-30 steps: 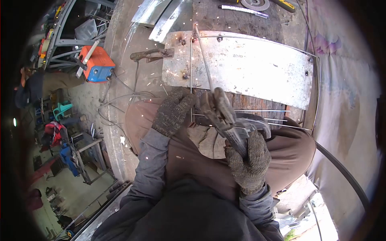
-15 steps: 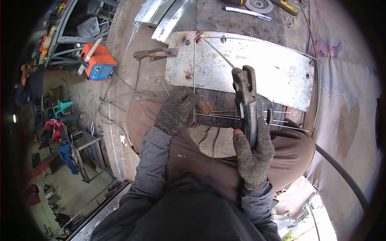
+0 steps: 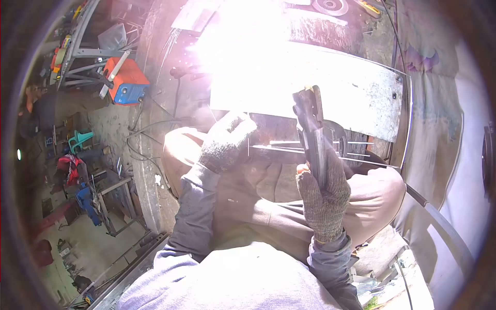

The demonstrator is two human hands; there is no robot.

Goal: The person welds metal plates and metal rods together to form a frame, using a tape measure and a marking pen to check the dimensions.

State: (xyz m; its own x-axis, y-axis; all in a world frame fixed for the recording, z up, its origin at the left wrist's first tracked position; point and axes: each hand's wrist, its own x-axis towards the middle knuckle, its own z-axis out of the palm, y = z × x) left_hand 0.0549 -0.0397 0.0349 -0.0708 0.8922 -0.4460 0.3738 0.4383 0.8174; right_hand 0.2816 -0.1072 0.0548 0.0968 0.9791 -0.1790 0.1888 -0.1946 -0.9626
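Note:
My right hand (image 3: pixel 324 194), in a grey knit glove, grips the handle of a welding electrode holder (image 3: pixel 311 129) whose jaws point up over a metal plate (image 3: pixel 351 101). A bright white arc flash (image 3: pixel 232 36) washes out the plate's upper left corner, so the rod and its tip are hidden. My left hand (image 3: pixel 226 142), gloved too, rests on the near edge of the wooden block under the plate, pressing on thin wire rods (image 3: pixel 281 149) that run to the right.
An orange and blue welding machine (image 3: pixel 125 81) sits on the floor at left with cables trailing toward me. A grinding disc (image 3: pixel 330 6) lies at the top. Cloth (image 3: pixel 444 103) hangs on the right. Metal frames and clutter fill the left floor.
An arc has struck at the plate's upper left, flooding the view with glare. The holder swung from the left to upright a second ago and is now steady.

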